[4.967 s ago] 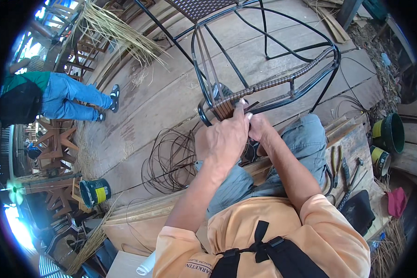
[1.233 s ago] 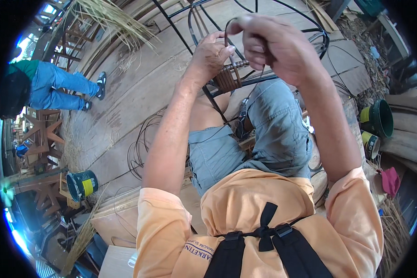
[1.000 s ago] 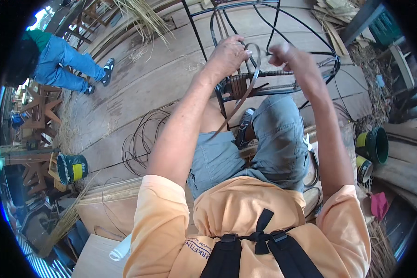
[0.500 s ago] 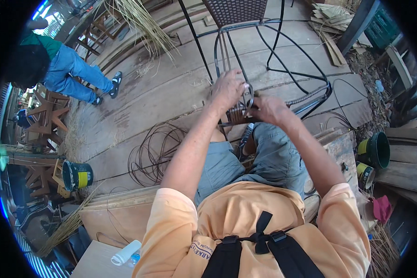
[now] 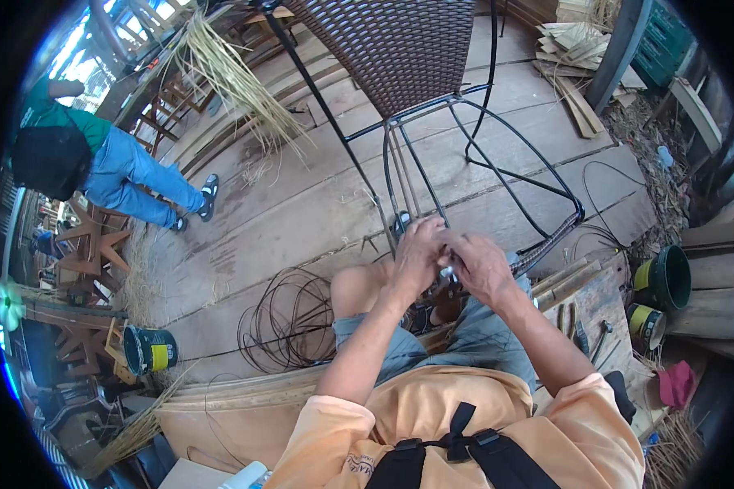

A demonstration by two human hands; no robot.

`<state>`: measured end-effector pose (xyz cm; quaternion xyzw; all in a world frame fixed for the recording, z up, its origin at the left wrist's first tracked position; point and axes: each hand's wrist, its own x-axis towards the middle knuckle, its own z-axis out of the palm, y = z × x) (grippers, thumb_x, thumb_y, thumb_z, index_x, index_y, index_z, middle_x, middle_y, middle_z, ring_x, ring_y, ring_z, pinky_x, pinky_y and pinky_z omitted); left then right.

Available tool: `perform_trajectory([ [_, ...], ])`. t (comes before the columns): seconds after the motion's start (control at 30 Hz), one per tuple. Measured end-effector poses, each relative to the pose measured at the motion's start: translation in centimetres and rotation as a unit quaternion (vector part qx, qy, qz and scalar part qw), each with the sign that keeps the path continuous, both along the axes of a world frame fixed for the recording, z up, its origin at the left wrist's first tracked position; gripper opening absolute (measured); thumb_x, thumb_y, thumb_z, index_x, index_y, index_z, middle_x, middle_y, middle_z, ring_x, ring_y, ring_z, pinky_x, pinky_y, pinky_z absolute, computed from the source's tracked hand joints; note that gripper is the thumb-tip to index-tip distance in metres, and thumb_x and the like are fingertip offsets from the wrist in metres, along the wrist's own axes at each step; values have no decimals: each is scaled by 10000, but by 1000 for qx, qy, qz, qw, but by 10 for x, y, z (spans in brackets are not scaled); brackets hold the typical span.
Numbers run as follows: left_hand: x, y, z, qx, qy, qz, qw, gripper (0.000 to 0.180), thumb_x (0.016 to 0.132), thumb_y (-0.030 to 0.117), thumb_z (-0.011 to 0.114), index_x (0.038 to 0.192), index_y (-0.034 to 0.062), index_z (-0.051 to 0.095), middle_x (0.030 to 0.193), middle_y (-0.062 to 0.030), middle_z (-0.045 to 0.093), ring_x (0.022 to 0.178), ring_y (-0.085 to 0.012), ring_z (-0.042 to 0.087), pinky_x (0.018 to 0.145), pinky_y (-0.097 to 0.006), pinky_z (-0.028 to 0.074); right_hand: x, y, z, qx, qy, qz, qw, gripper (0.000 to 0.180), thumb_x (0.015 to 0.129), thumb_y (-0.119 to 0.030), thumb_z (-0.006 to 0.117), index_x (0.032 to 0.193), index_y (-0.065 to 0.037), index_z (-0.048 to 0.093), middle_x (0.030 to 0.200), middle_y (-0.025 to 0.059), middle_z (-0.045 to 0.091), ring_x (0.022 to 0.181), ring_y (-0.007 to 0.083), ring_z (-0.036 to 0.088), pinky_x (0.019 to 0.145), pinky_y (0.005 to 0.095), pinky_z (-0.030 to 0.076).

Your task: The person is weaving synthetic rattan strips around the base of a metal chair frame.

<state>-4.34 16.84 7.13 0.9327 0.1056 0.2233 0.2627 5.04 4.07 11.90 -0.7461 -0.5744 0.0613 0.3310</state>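
Observation:
My left hand (image 5: 418,257) is closed at the near end of the chair's seat frame, fingertips pressed against my right hand (image 5: 483,270). The right is closed too, fingers curled down beside the left. A small shiny piece shows between the two hands, but what they grip is mostly hidden. The chair (image 5: 408,65) has a black metal frame and a woven dark brown back, tilted away from me. Brown strip wraps part of its right seat rail (image 5: 546,244). Two brown strands (image 5: 402,163) run lengthwise from the back toward my left hand.
A loose coil of brown strand (image 5: 281,322) lies on the floor at left. Hand tools (image 5: 581,332) rest on a board at right, near green buckets (image 5: 669,277). Another person (image 5: 134,171) stands at far left. Pale fibre strips (image 5: 228,73) hang beyond.
Both hands have come nearer my body and closer together. The chair has shifted nearer, so more of its woven back shows. The loop seen between my hands is now hidden.

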Motion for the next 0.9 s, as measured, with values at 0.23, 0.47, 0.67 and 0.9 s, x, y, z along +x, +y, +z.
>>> perform_trajectory([
  [0.23,12,21,10,-146,39,78,985,198,831,186,567,809,-8,601,1046,-167,554,872,-331,569,779,-378,449,146,16,111,257,-127,-171,943,297,811,45,402,992,-72,607,833,55,629,682,138,592,574,269,467],
  [0.47,78,85,1,-439,71,149,883,311,892,224,465,725,-17,566,661,-94,596,528,-235,579,495,-355,440,309,11,101,533,274,-308,739,224,890,-252,531,857,-53,627,673,12,562,576,93,472,533,231,384],
  [0.67,121,133,4,-605,109,199,763,319,927,258,396,767,14,521,633,-68,558,429,-156,547,327,-250,350,262,100,-36,345,282,-367,817,282,900,-281,541,955,-19,630,677,43,617,539,73,524,495,230,432],
  [0.9,133,162,1,-597,93,209,769,310,922,279,410,743,46,512,588,-24,527,421,-150,554,330,-251,355,220,153,-65,306,281,-318,852,214,913,-186,517,989,-8,607,763,59,628,620,95,565,597,243,483],
])
